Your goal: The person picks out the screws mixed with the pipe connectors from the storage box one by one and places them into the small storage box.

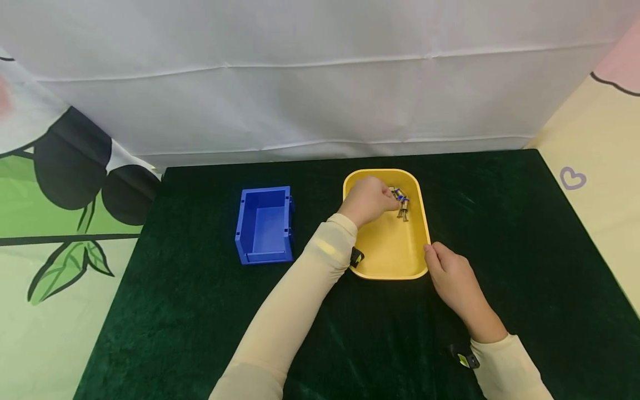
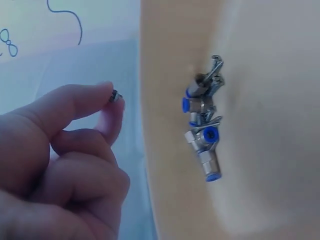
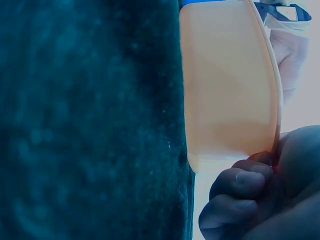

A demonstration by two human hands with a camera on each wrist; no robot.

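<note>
Over the far left part of the yellow tray (image 1: 385,253), the left hand (image 1: 367,200) pinches one small dark metal piece (image 2: 115,96) between thumb and index fingertip; the remaining fingers are folded toward the palm. Type of piece: too small to tell. It is held apart from the heap in the tray, where metal fittings (image 2: 208,165) with blue collars and several screws (image 2: 216,62) lie mixed, near the far right wall. Right hand (image 1: 455,278): thumb and curled fingers pinch the tray's right rim, just above the near corner. Tray sits on the worktop (image 1: 175,311), which is covered in dark green cloth; a blue bin (image 1: 265,225) stands to its left, just apart. Markings: black wrist strap (image 1: 465,356) by the right sleeve carries a yellow-green patch, lettering unreadable at this size. Left wrist view, upper corner: looped mark (image 2: 9,43), like an "8", reading uncertain.
</note>
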